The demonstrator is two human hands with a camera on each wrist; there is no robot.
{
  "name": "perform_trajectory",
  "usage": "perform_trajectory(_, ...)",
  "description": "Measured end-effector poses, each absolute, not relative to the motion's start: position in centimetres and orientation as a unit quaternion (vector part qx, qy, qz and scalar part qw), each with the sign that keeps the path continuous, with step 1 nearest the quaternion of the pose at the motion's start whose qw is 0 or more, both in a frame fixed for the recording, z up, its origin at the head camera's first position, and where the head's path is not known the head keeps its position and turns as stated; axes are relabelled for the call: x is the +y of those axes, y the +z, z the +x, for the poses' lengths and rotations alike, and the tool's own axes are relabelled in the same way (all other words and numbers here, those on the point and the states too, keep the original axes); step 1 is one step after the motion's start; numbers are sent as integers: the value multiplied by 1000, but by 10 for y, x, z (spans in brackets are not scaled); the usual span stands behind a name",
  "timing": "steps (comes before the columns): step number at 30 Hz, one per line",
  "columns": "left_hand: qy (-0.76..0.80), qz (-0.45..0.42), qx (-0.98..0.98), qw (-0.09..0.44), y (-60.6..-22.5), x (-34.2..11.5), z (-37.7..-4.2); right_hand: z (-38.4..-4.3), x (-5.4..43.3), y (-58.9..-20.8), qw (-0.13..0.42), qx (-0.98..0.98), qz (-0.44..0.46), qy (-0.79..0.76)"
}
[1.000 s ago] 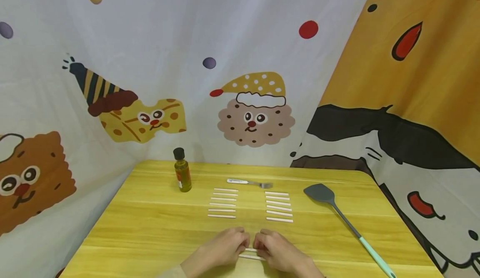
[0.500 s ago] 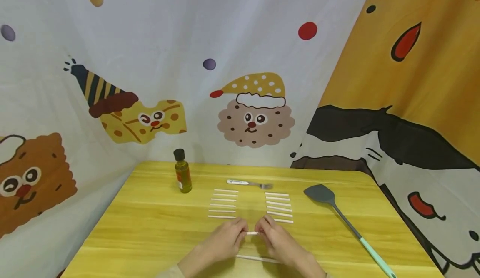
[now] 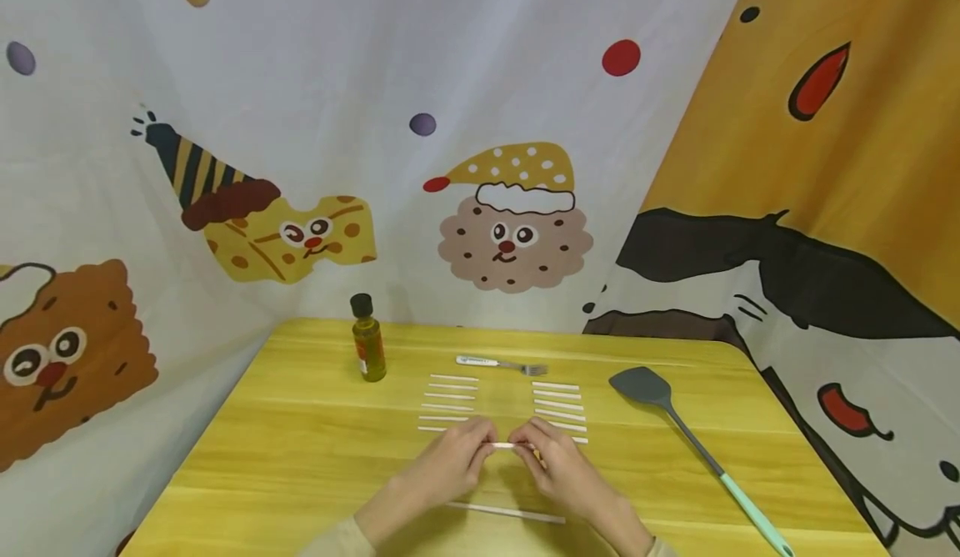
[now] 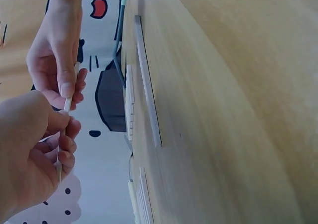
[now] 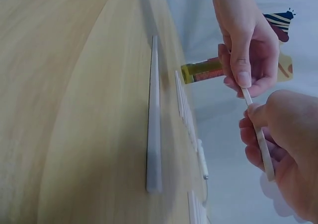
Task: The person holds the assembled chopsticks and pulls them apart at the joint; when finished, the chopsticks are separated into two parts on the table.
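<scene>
A thin pale wooden chopstick [image 3: 503,445] is held level above the table between both hands. My left hand [image 3: 456,457] pinches its left part between thumb and fingers, and my right hand [image 3: 558,465] pinches the right part. In the right wrist view the held chopstick [image 5: 266,157] runs across the right fingers, its end sticking out past the palm. A short gap separates the two thumbs. Below and nearer the body, another chopstick [image 3: 510,511] lies on the table, partly hidden by the left forearm.
Beyond the hands lie two columns of short pale sticks, the left sticks [image 3: 447,408] and the right sticks [image 3: 558,393]. A fork [image 3: 498,364], an oil bottle [image 3: 369,344] and a grey spatula [image 3: 645,387] with a green handle surround them. A printed curtain [image 3: 405,40] hangs behind the table.
Both hands have picked up one of the two chopsticks near the front and moved it up and forward, toward the columns of short sticks. The other chopstick stays on the table.
</scene>
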State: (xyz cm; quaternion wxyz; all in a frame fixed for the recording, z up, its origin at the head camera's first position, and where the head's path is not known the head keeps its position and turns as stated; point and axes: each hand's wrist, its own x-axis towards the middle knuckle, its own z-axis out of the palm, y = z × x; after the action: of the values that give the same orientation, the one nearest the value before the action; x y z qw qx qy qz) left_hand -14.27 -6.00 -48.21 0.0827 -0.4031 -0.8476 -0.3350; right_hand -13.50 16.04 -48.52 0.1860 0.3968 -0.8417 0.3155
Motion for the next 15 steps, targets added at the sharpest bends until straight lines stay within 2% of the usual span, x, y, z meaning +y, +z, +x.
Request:
perform_trajectory(6,-336,-403,-845,105,-482,-62,-142,-136,159,-489,212,-825,414,322)
perform_trajectory(11,-351,-401,-840,100,-482,-64,-141,-134,157,-494,251,-802,433,327)
perform_trajectory(15,-360,-403,-837,90,-481,-67,-141,-136,160,-497,256,-791,451,326)
